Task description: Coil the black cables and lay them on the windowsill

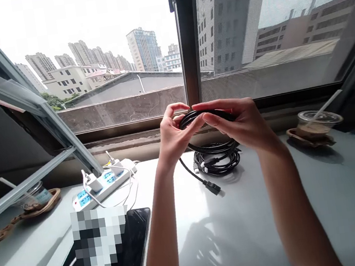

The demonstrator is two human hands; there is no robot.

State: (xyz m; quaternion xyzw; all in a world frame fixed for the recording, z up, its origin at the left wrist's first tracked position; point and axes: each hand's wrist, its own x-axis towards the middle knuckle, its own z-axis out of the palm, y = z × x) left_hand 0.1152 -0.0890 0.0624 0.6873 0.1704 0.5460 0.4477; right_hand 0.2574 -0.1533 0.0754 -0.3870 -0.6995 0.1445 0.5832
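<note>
My left hand (177,131) and my right hand (233,118) hold a coiled black cable (191,117) between them, above the white table. The thumbs lie along the near side of the coil, their tips almost meeting. From the coil a cable end with a black connector (212,187) hangs down at the left. Below and behind my hands, more coiled black cables (226,165) rest on the table, with connectors showing at their left side. Part of the held coil is hidden by my fingers.
On the white table (242,220), a power strip (115,183) with plugs and white cords lies at the left. A dark tablet-like device (136,240) is at the near left. Cups in cardboard holders stand at the far left (36,197) and right (319,122). A window runs behind.
</note>
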